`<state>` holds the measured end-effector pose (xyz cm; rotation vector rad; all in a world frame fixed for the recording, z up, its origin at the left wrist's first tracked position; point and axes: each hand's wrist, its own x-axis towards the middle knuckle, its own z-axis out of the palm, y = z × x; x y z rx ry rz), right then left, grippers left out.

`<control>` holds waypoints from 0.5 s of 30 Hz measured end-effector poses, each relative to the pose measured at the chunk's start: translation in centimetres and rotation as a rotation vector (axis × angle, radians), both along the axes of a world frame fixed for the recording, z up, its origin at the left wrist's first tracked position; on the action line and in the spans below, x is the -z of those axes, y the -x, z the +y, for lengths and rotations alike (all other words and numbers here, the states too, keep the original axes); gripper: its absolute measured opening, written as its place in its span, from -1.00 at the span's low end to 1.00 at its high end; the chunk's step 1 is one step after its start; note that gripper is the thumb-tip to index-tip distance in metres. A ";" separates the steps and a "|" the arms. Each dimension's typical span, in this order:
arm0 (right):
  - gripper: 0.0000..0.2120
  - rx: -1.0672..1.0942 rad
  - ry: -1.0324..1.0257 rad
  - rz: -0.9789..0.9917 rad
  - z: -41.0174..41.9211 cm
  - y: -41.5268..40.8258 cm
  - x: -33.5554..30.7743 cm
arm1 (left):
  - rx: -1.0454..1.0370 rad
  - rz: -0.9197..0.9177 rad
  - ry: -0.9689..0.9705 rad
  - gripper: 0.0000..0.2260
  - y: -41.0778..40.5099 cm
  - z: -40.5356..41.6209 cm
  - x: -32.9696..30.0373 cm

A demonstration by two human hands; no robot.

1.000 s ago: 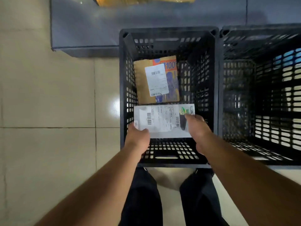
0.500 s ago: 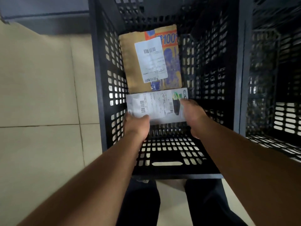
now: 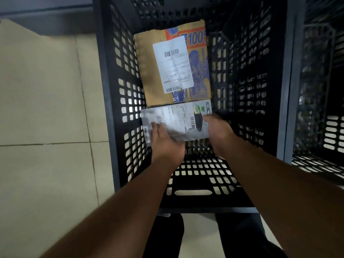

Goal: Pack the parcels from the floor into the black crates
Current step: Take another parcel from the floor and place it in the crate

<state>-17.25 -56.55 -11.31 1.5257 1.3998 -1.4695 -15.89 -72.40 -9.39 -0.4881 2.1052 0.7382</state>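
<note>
A black perforated crate [image 3: 108, 101] fills the middle of the view. On its floor lies a brown cardboard parcel [image 3: 149, 71] with a white shipping label. Just in front of it, touching its near edge, is a flat white parcel [image 3: 178, 118] with barcodes. My left hand [image 3: 163, 140] grips that white parcel at its left near corner. My right hand [image 3: 217, 131] holds its right edge, fingers over the top. Both arms reach down into the crate.
A second black crate [image 3: 320, 112] stands directly to the right, sharing a wall line. Beige floor tiles [image 3: 46, 108] lie to the left. A dark grey platform edge [image 3: 46, 8] runs along the top left. My dark trousers show below the crate.
The view has moved closer to the crate. Both hands have lowered the white parcel deeper, down beside the brown parcel near the crate floor.
</note>
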 end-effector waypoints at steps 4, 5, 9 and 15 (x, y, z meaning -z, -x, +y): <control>-0.61 -0.133 -0.024 -0.003 -0.2 0.5 -0.5 | 0.057 -0.125 0.015 -0.20 1.2 0.3 0.0; -0.62 -0.210 -0.064 -0.001 -0.3 0.6 -0.9 | 0.067 -0.156 0.028 -0.21 1.7 0.3 -0.1; -0.62 -0.496 -0.161 -0.043 0.1 0.5 -3.8 | -0.008 -0.186 0.068 -0.36 3.4 -0.4 -2.4; -0.53 -0.675 -0.174 -0.059 1.1 -1.5 -12.0 | -0.124 -0.149 0.070 -0.47 2.0 -1.4 -10.1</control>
